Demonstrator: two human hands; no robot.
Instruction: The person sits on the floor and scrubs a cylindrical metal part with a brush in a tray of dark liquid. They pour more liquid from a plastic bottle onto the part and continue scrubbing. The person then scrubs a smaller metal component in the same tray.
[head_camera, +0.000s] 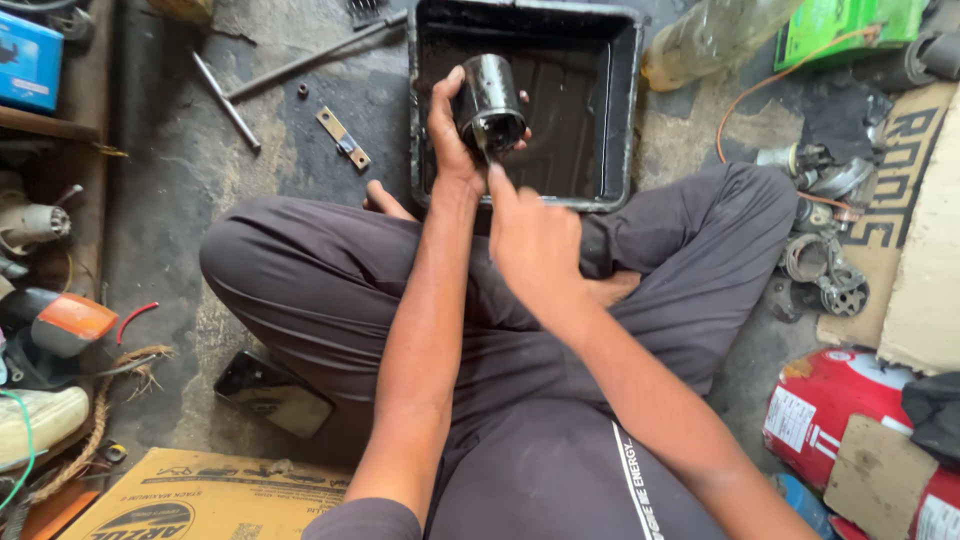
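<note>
Two hands: left (452, 130) grips metal cylinder (488, 100) over black tray (622, 110); right (532, 235) fingers inside; oily concrete floor (180, 180).

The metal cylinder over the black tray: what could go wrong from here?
1. The metal cylinder looks oily; it might slip from the left hand and splash the dark liquid in the black tray.
2. The right hand reaches its open end; a finger could catch on the rim.
</note>
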